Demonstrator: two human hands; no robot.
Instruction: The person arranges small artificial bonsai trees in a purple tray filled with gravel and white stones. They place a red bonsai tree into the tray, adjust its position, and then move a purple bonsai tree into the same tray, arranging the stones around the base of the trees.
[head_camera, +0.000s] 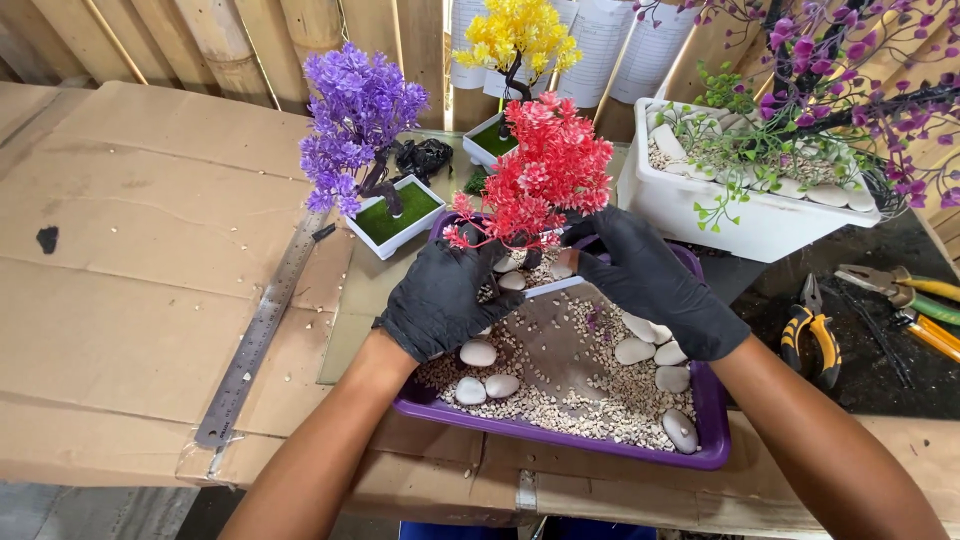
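Left hand (440, 298) and right hand (648, 280), black-gloved, fingers closed around a small white pot (540, 275) bearing a red artificial tree (545, 170). Beneath: purple tray (560, 440) of gravel and white stones (478, 353). Beyond: purple tree (355, 115), yellow tree (515, 35). Right of grip: pliers (812, 335). Risk: the top-heavy tree could tip the pot, spilling pebbles.

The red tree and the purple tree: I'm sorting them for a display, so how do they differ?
The red tree has red foliage and both gloved hands around its pot over the purple tray; the purple tree has violet foliage and stands untouched on the cardboard. The purple tree's pot shows green moss; the red tree's shows white stones. Both are small artificial trees.
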